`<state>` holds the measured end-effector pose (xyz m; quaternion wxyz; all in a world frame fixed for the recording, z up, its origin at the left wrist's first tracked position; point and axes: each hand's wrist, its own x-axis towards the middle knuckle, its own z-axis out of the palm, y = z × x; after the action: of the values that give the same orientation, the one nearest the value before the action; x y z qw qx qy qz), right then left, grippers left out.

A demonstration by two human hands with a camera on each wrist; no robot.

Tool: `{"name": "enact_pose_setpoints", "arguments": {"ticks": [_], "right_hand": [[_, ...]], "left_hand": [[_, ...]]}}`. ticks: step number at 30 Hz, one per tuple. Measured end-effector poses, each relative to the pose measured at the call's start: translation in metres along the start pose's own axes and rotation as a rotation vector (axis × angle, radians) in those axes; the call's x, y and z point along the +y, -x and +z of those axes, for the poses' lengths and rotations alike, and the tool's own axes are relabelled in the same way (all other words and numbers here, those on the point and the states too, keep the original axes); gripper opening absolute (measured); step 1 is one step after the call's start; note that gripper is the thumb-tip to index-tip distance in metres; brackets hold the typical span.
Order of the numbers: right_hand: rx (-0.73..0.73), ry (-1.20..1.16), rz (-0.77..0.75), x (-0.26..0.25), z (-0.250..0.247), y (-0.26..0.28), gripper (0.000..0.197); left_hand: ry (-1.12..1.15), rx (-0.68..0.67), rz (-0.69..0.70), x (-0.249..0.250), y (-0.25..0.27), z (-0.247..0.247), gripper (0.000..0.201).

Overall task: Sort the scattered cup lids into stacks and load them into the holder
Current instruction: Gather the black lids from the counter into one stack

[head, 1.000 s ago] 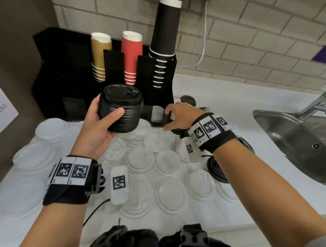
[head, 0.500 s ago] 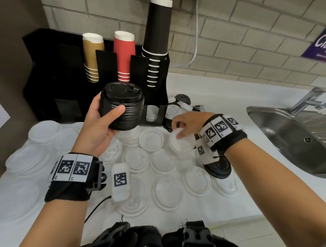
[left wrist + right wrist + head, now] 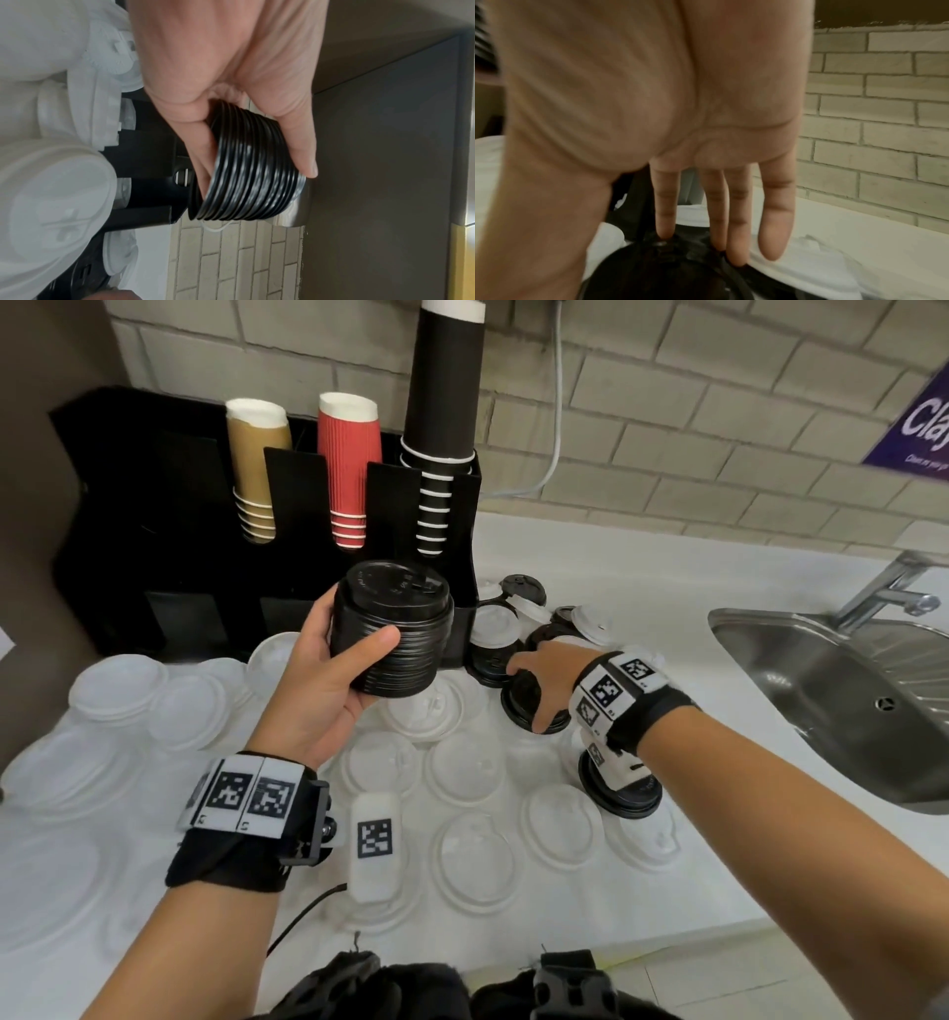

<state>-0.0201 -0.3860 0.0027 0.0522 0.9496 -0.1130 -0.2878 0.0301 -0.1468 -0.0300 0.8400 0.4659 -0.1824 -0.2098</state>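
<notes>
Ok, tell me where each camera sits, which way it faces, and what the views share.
Head: worn on the head, looking down at the counter; both forearms, left hand and right hand show.
Left wrist: on the left wrist, looking along the palm at the stack of black lids it grips.
Right wrist: on the right wrist, looking along straight fingers touching a black lid.
Shared: head and left wrist both show the stack; all show the brick wall.

Left hand (image 3: pixel 328 680) raised, fingers curled; right hand (image 3: pixel 552 683) reaching, fingers straight.
</notes>
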Motion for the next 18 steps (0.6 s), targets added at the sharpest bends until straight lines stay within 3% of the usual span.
{"name": "enact_pose_setpoints", "arguments": {"ticks": [11, 15, 18], "right_hand": [[0.159, -0.187, -0.003, 0.019, 0.017, -0.003, 0.064], [0.202, -0.644, -0.133, 0.031, -0.009, 0.020, 0.055], [0.363, -0.943, -0.273, 0.027, -0.033, 0.044, 0.049]], "left_hand": [[0.040, -0.052, -0.027, -0.008, 0.001, 0.009, 0.055], [0.044, -0.045, -0.055, -0.013, 0.002, 0.012, 0.062], [0.037, -0.042, -0.065, -0.015, 0.001, 0.014, 0.062]]}}
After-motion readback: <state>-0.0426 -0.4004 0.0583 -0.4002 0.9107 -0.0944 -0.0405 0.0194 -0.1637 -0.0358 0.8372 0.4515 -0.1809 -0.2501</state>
